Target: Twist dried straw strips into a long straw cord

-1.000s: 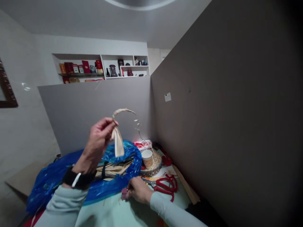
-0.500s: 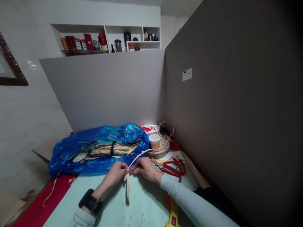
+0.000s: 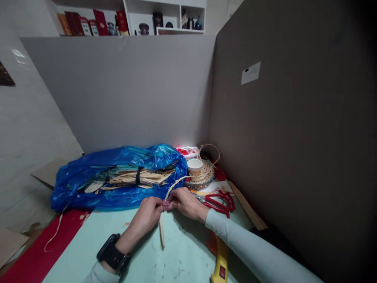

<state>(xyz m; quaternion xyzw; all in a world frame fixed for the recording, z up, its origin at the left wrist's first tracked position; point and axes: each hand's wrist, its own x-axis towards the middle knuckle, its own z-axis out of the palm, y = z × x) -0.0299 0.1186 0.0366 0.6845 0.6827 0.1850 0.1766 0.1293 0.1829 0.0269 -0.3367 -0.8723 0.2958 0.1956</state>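
Observation:
Both my hands meet above the light green table top. Between them is a small pink piece, its kind unclear, at the lower end of a braided straw cord. My left hand pinches its left side, with thumb and finger closed. My right hand grips the right side, its fingers also closed. Below the hands a pale flat straw strip hangs down. The cord curves up and right toward a woven basket. My fingers hide part of the cord and strips.
Red-handled scissors lie right of my right hand. Near the front is a yellow-handled tool. Behind, a blue plastic bag holds a bundle of dry husks. A paper cup stands at the basket. Grey panels enclose the back and right.
The view has tilted down and shifted a little. My left fingers have moved from the cord onto the pink piece, which now sits across the cord between both hands.

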